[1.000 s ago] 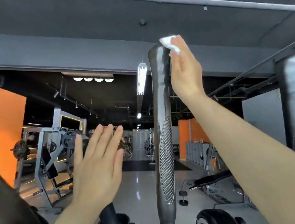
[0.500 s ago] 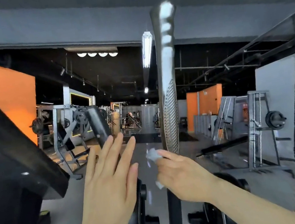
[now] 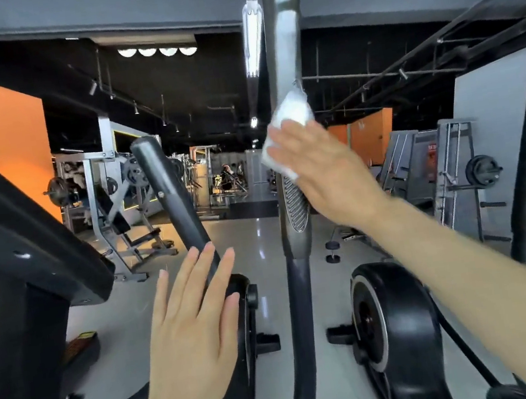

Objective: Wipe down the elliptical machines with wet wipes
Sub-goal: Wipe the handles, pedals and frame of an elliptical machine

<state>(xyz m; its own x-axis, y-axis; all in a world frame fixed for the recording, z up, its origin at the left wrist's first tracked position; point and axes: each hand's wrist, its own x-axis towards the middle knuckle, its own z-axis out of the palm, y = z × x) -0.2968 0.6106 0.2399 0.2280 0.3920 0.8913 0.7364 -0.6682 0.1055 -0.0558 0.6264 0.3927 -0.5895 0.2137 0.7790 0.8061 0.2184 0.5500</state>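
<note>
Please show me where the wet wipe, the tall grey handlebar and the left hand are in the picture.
wet wipe (image 3: 290, 117): head view, on its bunched white upper part.
tall grey handlebar (image 3: 287, 43): head view, on the smooth shaft above the wipe.
left hand (image 3: 191, 327): head view, on the back of the hand.

The tall handle pole (image 3: 282, 61) stands in the middle. A slanted black bar (image 3: 170, 198) blocks the left side. Between them is open air above the shiny floor (image 3: 259, 233). A black wheel cover (image 3: 397, 325) sits low on the right.
</note>
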